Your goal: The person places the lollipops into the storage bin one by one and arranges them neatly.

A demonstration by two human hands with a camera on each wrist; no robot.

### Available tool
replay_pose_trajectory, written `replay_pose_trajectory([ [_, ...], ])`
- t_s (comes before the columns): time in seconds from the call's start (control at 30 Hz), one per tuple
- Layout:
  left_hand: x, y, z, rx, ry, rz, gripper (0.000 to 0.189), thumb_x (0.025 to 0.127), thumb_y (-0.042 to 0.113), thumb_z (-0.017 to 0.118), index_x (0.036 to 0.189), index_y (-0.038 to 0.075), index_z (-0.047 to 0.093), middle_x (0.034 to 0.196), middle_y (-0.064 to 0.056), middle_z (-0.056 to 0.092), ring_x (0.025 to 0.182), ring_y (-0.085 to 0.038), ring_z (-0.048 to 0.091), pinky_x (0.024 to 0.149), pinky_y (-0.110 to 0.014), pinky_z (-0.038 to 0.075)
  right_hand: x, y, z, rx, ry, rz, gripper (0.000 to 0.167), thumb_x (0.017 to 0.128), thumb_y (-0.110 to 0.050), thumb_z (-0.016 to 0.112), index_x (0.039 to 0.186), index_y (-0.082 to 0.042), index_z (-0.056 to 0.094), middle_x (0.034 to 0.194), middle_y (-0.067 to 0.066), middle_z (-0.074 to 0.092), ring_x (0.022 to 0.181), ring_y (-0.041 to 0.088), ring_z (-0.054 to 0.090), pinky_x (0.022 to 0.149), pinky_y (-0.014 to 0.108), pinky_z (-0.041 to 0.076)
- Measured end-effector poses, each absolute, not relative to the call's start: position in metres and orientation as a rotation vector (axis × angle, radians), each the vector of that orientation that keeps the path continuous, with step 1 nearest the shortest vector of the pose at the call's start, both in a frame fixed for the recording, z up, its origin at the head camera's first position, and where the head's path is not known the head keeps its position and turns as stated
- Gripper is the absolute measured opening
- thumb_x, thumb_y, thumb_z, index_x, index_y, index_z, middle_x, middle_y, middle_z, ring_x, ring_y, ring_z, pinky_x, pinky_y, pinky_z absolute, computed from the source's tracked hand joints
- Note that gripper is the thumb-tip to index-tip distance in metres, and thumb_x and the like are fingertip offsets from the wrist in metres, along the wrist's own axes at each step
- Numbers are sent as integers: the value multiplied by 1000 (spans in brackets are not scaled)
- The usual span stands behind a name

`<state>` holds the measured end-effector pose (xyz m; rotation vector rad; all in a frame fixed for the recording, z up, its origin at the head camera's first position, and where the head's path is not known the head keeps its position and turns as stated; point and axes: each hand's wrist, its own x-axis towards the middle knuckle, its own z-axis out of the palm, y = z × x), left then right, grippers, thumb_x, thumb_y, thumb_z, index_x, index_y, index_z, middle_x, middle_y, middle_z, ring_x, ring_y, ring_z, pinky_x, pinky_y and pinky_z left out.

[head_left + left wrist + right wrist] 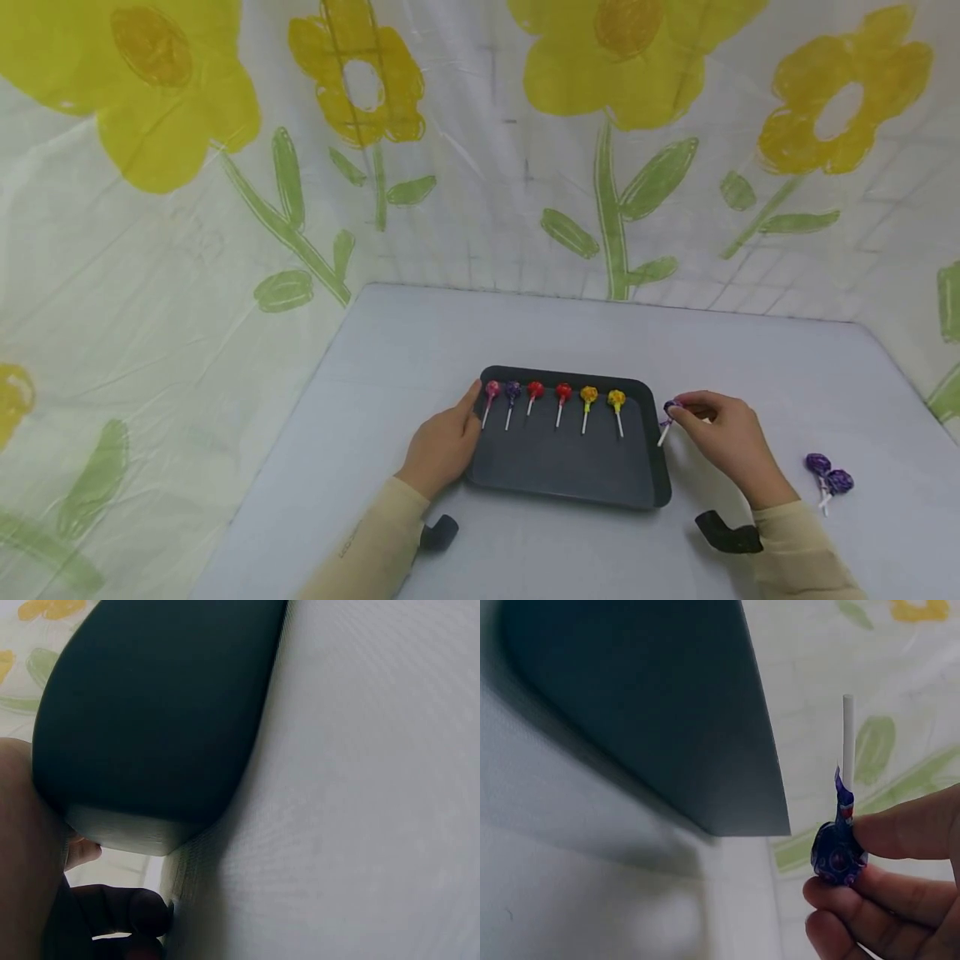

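Note:
A dark grey rectangular tray (pixel 562 471) lies on the table, with a row of lollipops along its far side. From left to right come a pink lollipop (pixel 492 389), a purple one (pixel 513 390), two red ones and two yellow ones, sticks toward me. My left hand (pixel 442 446) holds the tray's left side, its index finger along the rim. Just off the tray's right edge, my right hand (pixel 723 433) pinches a purple-wrapped lollipop (pixel 838 855) by its head between thumb and fingers. In the right wrist view its white stick points upward, beside the tray wall (pixel 667 735).
Two more purple lollipops (pixel 828 475) lie together on the white table (pixel 420 333), right of my right hand. Behind the table hangs a curtain (pixel 465 217) printed with yellow flowers. Black wrist mounts (pixel 727 533) stick out near both sleeves.

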<state>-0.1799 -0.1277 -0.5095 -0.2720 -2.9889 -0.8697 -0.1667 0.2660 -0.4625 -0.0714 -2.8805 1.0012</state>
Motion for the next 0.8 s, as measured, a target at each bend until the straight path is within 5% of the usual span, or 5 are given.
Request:
replay_pose_trajectory([
  [0.8, -178, -127, -508, -265, -2992, -864, 57, 106, 25, 44, 163, 19, 42, 58, 3, 42, 50, -15, 37, 52, -33, 34, -161, 238, -458, 100, -2892, 995, 29, 97, -24, 76, 111, 2, 77, 92, 8, 77, 82, 20, 64, 60, 31, 44],
])
